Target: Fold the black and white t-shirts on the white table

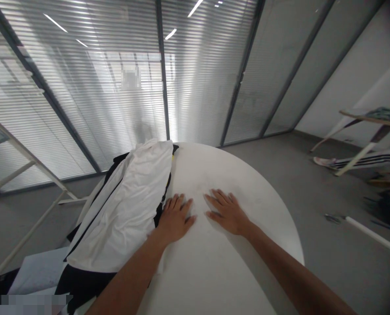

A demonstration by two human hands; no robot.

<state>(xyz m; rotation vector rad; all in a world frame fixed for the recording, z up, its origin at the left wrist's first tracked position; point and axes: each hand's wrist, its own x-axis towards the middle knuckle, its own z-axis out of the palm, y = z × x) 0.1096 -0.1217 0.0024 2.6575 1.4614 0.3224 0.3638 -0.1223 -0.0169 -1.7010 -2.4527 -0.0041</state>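
Both of my hands lie flat on a round white table (pixel 214 275), fingers spread. My left hand (pixel 175 218) rests right beside a pile of clothes, its outer edge against the black cloth (pixel 158 214) that shows at the pile's side. On top of that pile is a wrinkled white garment (pixel 138 188), long and laid lengthwise along the table's left part. A dark stripe or fold runs down its left side, and black cloth (pixel 83 282) sticks out below it. My right hand (pixel 227 212) touches only the bare tabletop, a short way right of the left one. Neither hand holds anything.
Glass partitions with blinds (pixel 122 96) stand behind the table. A white metal rack frame (pixel 27 153) is at left, with papers or pale cloth (pixel 40 271) low down. At right are another table (pixel 375 117), a person's striped leg (pixel 372 161) and a white pole (pixel 375 236).
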